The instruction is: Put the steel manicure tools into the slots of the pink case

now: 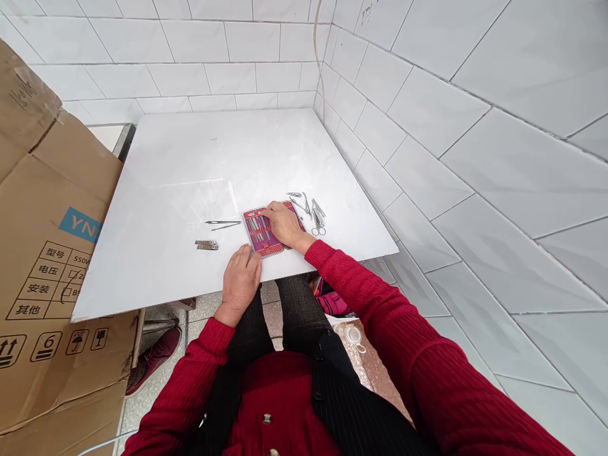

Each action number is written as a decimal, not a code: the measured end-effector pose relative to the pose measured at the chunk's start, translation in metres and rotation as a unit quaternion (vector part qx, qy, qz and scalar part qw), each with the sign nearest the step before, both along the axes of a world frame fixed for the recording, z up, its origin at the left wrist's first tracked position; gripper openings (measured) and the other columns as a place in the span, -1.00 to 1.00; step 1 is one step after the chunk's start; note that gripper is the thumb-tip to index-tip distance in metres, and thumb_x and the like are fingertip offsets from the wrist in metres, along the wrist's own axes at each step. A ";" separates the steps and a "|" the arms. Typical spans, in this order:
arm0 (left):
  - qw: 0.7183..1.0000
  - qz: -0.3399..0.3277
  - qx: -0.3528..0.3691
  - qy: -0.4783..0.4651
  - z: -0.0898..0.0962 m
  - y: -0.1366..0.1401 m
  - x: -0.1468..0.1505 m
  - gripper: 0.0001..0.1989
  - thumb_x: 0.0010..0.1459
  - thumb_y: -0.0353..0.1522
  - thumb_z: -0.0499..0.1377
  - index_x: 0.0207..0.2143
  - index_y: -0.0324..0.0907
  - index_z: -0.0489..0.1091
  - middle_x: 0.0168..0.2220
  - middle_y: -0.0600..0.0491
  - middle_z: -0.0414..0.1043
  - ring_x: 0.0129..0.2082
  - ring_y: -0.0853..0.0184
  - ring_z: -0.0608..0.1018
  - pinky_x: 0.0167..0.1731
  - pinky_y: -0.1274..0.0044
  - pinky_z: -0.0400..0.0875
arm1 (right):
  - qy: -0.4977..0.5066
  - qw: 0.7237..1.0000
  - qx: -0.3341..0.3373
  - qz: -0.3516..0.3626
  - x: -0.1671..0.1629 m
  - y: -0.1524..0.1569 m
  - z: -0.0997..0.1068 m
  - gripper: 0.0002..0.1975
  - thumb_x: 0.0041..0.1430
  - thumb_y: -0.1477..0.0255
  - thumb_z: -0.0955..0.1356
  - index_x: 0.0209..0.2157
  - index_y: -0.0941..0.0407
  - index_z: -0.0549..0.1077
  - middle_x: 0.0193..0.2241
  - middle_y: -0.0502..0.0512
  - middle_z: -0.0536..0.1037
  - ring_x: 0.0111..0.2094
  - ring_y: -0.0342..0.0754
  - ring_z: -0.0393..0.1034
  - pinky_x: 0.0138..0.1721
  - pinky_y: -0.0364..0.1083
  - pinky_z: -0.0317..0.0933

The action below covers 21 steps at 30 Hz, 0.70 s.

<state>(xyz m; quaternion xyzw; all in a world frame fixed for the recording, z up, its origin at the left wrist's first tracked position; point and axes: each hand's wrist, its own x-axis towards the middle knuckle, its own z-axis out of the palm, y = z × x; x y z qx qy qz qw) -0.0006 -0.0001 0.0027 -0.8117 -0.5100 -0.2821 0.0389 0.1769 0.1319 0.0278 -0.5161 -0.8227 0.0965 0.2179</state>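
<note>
Centre of the frame: the open manicure case (273,240) lies on the counter (185,149), best steadied near its lower-left corner by my loosely curled left hand (241,275) while my right hand (284,225) rests over it, fingers narrowed; whether either grips anything, I cannot tell.

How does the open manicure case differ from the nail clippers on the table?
The manicure case is red and purple; the nail clippers are silvery metal. The manicure case is much larger than the nail clippers. The right hand is over the manicure case, while no hand touches the nail clippers. Both rest on the white table.
</note>
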 end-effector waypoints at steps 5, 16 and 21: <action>1.000 -0.002 0.006 0.004 -0.001 0.000 0.000 -0.76 0.41 -0.40 0.03 -0.02 -0.16 0.47 0.10 -0.23 0.44 0.13 0.03 0.50 0.06 0.16 0.50 | -0.080 0.996 0.019 0.018 -0.001 -0.007 0.011 -0.61 0.40 0.63 0.16 0.04 0.12 0.53 -0.04 0.20 0.49 -0.02 0.07 0.30 -0.10 -0.03 0.16; 1.000 0.003 -0.005 -0.010 0.001 -0.003 0.001 -0.77 0.41 -0.41 0.04 -0.02 -0.17 0.47 0.09 -0.21 0.44 0.16 0.06 0.49 0.14 0.18 0.46 | -0.160 0.986 0.051 0.022 -0.019 -0.013 0.038 -0.68 0.43 0.55 0.18 0.00 0.15 0.52 -0.04 0.29 0.51 -0.03 0.13 0.32 -0.16 0.01 0.20; 1.000 0.008 -0.002 0.001 -0.001 -0.005 0.001 -0.76 0.41 -0.41 0.03 -0.04 -0.19 0.48 0.09 -0.24 0.45 0.16 0.04 0.49 0.15 0.16 0.47 | -0.201 0.972 0.045 0.114 -0.063 -0.006 0.051 -0.70 0.44 0.52 0.20 -0.14 0.16 0.57 -0.11 0.28 0.53 -0.08 0.12 0.39 -0.19 0.01 0.24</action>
